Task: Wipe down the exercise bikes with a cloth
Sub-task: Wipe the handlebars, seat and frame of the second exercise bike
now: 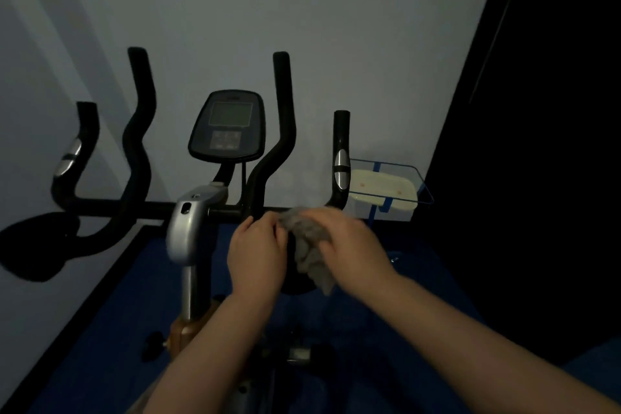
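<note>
Both hands up front, close together, one cloth between them.
Left hand (pixel 257 250): forearm comes in from bottom centre, wrist about straight, back of hand to camera, fingers curled in toward the right, tips pinching the cloth (pixel 311 245) edge. Right hand (pixel 346 239): forearm enters from the lower right corner and runs diagonally up-left, bare, wrist slightly bent, back of hand up, fingers curled over the top of the cloth and gripping it; cloth hangs below the palm. Hands sit just beside each other, knuckles nearly touching. Right one is a bit motion-blurred, so exact finger positions can't be made out.
</note>
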`<action>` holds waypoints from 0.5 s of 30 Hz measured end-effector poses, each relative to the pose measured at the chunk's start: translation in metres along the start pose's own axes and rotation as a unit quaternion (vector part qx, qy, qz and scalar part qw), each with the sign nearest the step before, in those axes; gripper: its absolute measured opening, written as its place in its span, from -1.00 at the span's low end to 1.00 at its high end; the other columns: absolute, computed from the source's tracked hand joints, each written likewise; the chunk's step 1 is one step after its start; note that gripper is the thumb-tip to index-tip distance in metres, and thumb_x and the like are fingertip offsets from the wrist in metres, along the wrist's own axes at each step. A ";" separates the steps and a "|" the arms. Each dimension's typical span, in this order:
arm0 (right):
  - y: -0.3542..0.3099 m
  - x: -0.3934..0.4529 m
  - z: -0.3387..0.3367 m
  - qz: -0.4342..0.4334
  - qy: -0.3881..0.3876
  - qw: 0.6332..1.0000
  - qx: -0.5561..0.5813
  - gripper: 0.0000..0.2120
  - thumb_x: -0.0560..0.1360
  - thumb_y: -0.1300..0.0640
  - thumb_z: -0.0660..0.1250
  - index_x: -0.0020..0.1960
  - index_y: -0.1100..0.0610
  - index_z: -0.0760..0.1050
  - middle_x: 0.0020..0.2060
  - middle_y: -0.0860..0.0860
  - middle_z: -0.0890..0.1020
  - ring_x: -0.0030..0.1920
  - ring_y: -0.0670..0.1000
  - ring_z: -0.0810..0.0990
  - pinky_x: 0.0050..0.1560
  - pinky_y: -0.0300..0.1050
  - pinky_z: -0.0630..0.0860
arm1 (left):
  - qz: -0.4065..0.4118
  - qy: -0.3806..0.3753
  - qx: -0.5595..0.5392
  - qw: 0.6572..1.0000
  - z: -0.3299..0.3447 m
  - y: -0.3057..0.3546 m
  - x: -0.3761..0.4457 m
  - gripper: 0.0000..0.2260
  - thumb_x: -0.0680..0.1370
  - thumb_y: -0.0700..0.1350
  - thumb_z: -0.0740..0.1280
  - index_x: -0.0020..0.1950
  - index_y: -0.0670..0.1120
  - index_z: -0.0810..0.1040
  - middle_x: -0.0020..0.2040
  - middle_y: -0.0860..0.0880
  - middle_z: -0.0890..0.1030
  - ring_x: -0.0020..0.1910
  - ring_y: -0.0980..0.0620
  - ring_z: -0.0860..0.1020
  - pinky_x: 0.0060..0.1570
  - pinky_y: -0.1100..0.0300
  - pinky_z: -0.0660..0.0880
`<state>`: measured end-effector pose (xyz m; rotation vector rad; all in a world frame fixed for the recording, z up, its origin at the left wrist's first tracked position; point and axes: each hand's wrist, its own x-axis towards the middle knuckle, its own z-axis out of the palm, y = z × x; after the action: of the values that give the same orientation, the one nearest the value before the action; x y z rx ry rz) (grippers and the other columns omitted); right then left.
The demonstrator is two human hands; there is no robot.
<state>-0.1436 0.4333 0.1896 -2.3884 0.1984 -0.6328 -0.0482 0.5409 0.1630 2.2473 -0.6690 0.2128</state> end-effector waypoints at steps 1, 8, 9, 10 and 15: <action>0.008 0.012 -0.011 0.008 0.013 1.000 0.008 -0.60 0.55 0.31 0.20 0.33 0.02 0.48 0.24 0.01 0.53 0.20 -0.03 0.50 0.25 -0.16 0.43 | -0.004 -0.001 0.027 1.000 0.000 0.003 0.004 -0.78 0.62 -0.09 0.17 -0.22 -0.01 0.46 -0.36 0.08 0.44 0.02 -0.17 0.54 -0.04 0.08 0.39; 0.082 0.043 -0.036 -0.171 -0.113 0.953 -0.221 -0.54 0.52 0.21 0.28 0.41 0.03 0.41 0.38 -0.06 0.43 0.44 -0.12 0.28 0.49 -0.09 -0.33 | 0.005 0.088 0.088 0.992 0.008 0.005 0.000 -0.74 0.59 -0.06 0.19 -0.31 -0.05 0.42 -0.43 0.06 0.43 -0.25 -0.05 0.50 -0.19 0.14 0.36; 0.086 0.048 -0.032 -0.191 -0.116 0.950 -0.219 -0.55 0.52 0.20 0.29 0.40 0.04 0.41 0.34 -0.05 0.48 0.41 -0.10 0.34 0.49 -0.09 -0.34 | 0.016 0.123 0.105 0.987 0.009 0.004 -0.002 -0.75 0.57 -0.07 0.21 -0.32 -0.05 0.44 -0.43 0.03 0.43 -0.31 -0.05 0.49 -0.25 0.16 0.30; 0.086 0.056 -0.027 -0.213 -0.125 0.941 -0.230 -0.57 0.54 0.17 0.27 0.41 0.03 0.40 0.28 -0.05 0.53 0.35 -0.08 0.42 0.49 -0.09 -0.33 | 0.027 0.155 0.124 0.980 0.010 0.004 -0.002 -0.75 0.56 -0.08 0.23 -0.33 -0.06 0.46 -0.43 0.02 0.43 -0.35 -0.04 0.45 -0.27 0.16 0.27; 0.065 0.094 0.009 -0.227 -0.209 0.917 -0.254 -0.57 0.65 -0.06 0.04 0.50 -0.01 0.17 0.16 0.02 0.59 0.05 0.06 0.57 0.14 -0.13 0.38 | 0.009 0.193 0.209 0.959 0.014 0.008 -0.002 -0.76 0.56 -0.05 0.15 -0.28 -0.06 0.45 -0.37 0.01 0.44 -0.36 -0.01 0.40 -0.32 0.10 0.27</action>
<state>-0.0564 0.3598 0.1794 -3.0431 -0.4436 -0.2636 -0.0547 0.5268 0.1576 2.4907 -0.4614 0.8464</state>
